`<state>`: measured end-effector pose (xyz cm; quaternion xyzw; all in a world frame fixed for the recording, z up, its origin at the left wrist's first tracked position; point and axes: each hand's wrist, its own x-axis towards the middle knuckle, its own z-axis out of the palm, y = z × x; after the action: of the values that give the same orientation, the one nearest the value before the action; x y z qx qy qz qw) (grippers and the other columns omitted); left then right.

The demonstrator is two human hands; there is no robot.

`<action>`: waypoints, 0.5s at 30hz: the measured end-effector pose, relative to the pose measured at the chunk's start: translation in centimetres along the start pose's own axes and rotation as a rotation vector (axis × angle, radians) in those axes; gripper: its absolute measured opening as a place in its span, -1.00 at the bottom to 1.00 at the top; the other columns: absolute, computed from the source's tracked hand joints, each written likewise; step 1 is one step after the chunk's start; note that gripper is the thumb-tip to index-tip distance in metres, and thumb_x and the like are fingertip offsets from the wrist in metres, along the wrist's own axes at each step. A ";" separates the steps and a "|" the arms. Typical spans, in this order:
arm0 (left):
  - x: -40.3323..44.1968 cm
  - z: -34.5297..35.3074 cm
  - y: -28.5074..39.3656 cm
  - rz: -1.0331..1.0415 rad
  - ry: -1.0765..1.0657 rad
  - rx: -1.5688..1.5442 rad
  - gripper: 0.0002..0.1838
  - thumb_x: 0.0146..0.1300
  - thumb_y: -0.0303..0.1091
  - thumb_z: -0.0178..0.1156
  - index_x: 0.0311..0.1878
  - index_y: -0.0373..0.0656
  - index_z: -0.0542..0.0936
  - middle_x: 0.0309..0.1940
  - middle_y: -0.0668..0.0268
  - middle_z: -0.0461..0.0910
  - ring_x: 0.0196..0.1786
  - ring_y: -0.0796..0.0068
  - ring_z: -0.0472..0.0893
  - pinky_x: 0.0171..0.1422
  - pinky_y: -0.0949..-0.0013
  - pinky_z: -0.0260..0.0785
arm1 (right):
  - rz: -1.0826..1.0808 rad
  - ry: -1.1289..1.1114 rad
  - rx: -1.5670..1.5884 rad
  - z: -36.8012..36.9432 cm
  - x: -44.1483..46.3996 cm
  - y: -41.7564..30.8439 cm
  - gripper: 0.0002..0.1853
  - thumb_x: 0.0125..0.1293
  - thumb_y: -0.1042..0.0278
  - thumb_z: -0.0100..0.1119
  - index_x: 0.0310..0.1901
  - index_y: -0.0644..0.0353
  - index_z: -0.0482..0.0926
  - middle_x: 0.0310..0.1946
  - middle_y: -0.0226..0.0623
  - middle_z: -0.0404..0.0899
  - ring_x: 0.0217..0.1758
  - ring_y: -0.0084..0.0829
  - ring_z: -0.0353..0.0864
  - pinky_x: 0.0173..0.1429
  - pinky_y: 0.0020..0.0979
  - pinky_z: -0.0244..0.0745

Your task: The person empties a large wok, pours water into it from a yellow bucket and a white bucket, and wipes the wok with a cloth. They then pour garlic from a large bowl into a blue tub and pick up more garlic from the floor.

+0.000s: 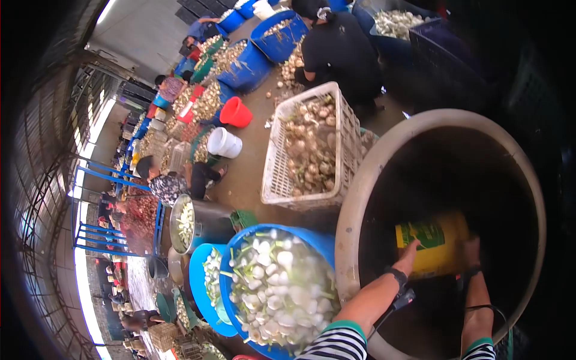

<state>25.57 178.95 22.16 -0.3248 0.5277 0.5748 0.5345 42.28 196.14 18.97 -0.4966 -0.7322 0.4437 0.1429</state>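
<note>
Inside a large deep round vat [348, 240], a yellow plastic jug [441, 249] with a green label is held between my two hands. My left hand [408, 257] is closed on its near-left side, the fingers against the label. At its other end my right hand [471, 252] is closed on it, blurred and dark in the shadow. What the jug contains is hidden, and the vat's bottom is too dark to make out. Beside the vat, left of my left arm, stands a blue tub [327, 240] full of peeled white bulbs with green stems [282, 282].
A white crate [270, 174] of unpeeled bulbs stands beyond the vat. A person in black [342, 54] crouches behind it. Red bucket [236, 112], white bucket [224, 143], a metal pot [198, 225] and a smaller blue basin [201, 282] lie left. Several other people sit among bulb piles.
</note>
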 end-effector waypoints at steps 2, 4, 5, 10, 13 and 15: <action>-1.1 -0.6 0.3 -0.041 0.066 0.106 -0.37 0.02 -0.08 0.19 0.13 -0.21 0.30 0.00 0.06 0.43 -0.07 0.13 0.54 -0.10 0.05 0.43 | 0.134 0.018 0.069 -0.7 0.0 -4.0 -0.69 -0.21 0.52 0.26 -0.32 0.38 0.54 -0.47 -0.12 0.59 -0.38 -0.34 0.60 -0.27 -0.38 0.44; -2.7 -0.9 0.1 -0.052 0.207 0.188 -0.28 0.00 0.08 0.15 0.14 -0.24 0.33 0.05 0.06 0.41 0.00 0.15 0.50 0.00 0.15 0.38 | 0.059 -0.027 0.028 -2.3 -1.9 -11.7 -0.69 -0.23 0.54 0.28 -0.34 0.40 0.52 -0.47 -0.08 0.58 -0.37 -0.27 0.61 -0.27 -0.36 0.44; -3.9 -1.0 0.4 -0.058 0.248 0.221 -0.24 0.00 0.15 0.13 0.15 -0.24 0.34 0.08 0.07 0.40 0.02 0.16 0.49 0.04 0.18 0.35 | 0.031 -0.044 -0.013 -3.4 -3.1 -16.0 -0.69 -0.23 0.54 0.28 -0.34 0.40 0.51 -0.47 -0.08 0.58 -0.36 -0.28 0.61 -0.27 -0.36 0.44; -15.9 -1.5 2.5 -0.112 0.262 0.076 -0.18 -0.01 0.33 0.08 0.18 -0.13 0.33 0.03 0.11 0.43 -0.03 0.16 0.51 -0.03 0.11 0.38 | -0.254 0.026 -0.209 -6.9 -9.8 -24.8 -0.68 -0.18 0.56 0.27 -0.29 0.39 0.47 -0.45 0.06 0.56 -0.29 -0.05 0.59 -0.25 -0.28 0.44; -18.3 -1.8 1.8 -0.055 0.099 -0.129 -0.19 0.03 0.33 0.04 0.21 -0.09 0.29 0.04 0.13 0.42 0.01 0.16 0.49 -0.03 0.03 0.38 | -0.332 0.113 -0.287 -8.4 -14.3 -28.6 -0.65 -0.19 0.58 0.28 -0.26 0.35 0.48 -0.44 0.07 0.55 -0.32 -0.02 0.59 -0.25 -0.27 0.45; -20.7 -1.9 1.9 -0.059 -0.082 -0.253 -0.19 0.05 0.33 0.02 0.22 -0.09 0.27 0.08 0.14 0.39 0.05 0.14 0.47 0.00 -0.03 0.37 | -0.464 0.202 -0.378 -9.5 -16.2 -30.2 -0.62 -0.21 0.60 0.30 -0.24 0.33 0.48 -0.44 0.06 0.55 -0.32 -0.01 0.58 -0.25 -0.26 0.45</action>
<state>27.92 171.80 41.58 -0.3813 0.4189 0.6335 0.5271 37.82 183.69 52.01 -0.3756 -0.8776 0.2037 0.2174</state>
